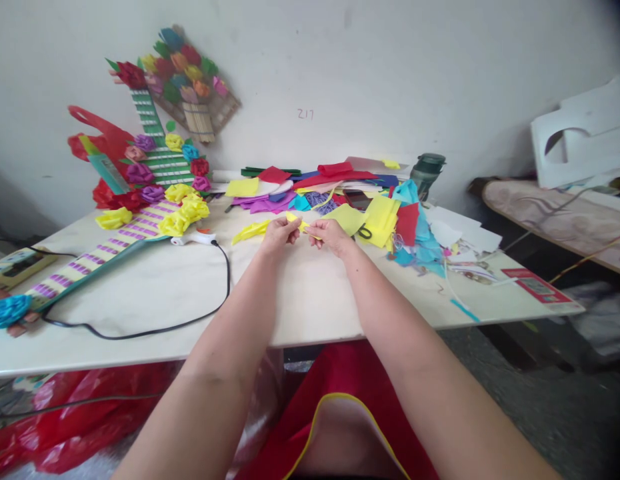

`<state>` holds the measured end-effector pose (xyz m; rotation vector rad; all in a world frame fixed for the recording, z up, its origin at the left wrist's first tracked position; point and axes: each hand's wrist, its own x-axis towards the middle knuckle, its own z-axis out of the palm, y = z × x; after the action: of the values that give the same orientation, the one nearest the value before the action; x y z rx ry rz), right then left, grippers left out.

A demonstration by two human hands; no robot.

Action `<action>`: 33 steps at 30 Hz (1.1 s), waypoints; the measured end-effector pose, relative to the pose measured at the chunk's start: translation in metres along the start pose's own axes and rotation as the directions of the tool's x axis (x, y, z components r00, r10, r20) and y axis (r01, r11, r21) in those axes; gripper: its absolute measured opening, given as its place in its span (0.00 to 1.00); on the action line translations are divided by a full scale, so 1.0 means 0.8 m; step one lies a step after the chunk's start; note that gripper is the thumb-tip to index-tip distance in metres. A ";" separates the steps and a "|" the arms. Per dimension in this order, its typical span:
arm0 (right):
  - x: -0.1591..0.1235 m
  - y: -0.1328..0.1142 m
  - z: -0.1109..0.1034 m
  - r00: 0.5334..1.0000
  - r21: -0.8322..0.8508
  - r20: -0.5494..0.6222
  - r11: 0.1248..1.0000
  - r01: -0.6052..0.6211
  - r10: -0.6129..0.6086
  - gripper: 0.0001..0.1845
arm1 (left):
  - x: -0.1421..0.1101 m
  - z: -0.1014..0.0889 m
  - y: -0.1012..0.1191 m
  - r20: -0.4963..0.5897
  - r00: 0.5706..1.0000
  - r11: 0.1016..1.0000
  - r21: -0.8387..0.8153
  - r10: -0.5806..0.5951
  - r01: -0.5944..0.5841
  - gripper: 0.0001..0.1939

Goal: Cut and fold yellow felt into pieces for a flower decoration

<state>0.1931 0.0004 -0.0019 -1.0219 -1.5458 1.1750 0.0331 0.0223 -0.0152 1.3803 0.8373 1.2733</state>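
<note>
Between both hands is a small yellow piece of paper or felt (291, 217), pinched at its two ends above the white table (310, 293). My left hand (280, 235) has its fingers closed on the left end. The right end is pinched by my right hand (329, 235), fingers curled in. Just left of my left hand lie more yellow pieces (249, 231). Right of my right hand rest yellow sheets (381, 219) and dark-handled scissors (364, 232), whose blades I cannot see.
On the left lies a guitar-shaped craft (115, 240) with coloured flowers. A white glue gun (194, 238) trails a black cable (155, 330) across the table. Stacked coloured sheets (310, 180) line the wall beside a dark bottle (427, 175). White scraps (463, 230) lie right.
</note>
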 end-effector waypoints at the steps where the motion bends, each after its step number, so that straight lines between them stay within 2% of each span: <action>1: 0.000 0.000 0.000 1.000 -0.002 -0.008 1.000 0.007 -0.007 0.17 | 0.000 0.001 0.001 0.004 1.000 1.000 -0.008 -0.016 0.016 0.22; 7: 0.002 0.003 0.000 0.999 0.001 0.002 0.999 0.043 -0.043 0.18 | -0.003 0.003 0.005 0.034 0.999 0.999 -0.035 -0.029 0.030 0.21; 11: 0.003 0.007 0.000 0.998 0.005 0.006 0.998 0.062 -0.062 0.18 | -0.004 0.004 0.007 0.004 1.000 0.998 -0.056 -0.030 0.030 0.20; 17: 0.004 0.009 -0.003 0.998 0.020 0.010 0.998 0.060 -0.060 0.16 | -0.005 0.005 0.006 0.036 0.998 0.998 0.041 -0.043 0.042 0.21; 24: 0.002 0.004 0.000 1.000 0.040 -0.009 0.999 -0.002 0.002 0.14 | -0.003 0.005 0.011 -0.157 0.987 0.999 -0.042 0.021 -0.028 0.20; 30: 0.004 0.006 0.000 1.000 0.055 -0.016 0.998 -0.015 0.016 0.11 | -0.004 0.004 0.010 -0.089 0.996 0.999 -0.042 -0.021 0.017 0.20; 33: 0.005 0.007 0.000 0.999 0.076 -0.007 0.996 -0.035 0.036 0.12 | -0.003 0.005 0.010 -0.124 0.992 1.000 -0.017 -0.008 0.006 0.20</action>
<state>0.1930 0.0053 -0.0065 -1.0063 -1.4704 1.2431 0.0350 0.0171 -0.0078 1.2941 0.9135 1.3692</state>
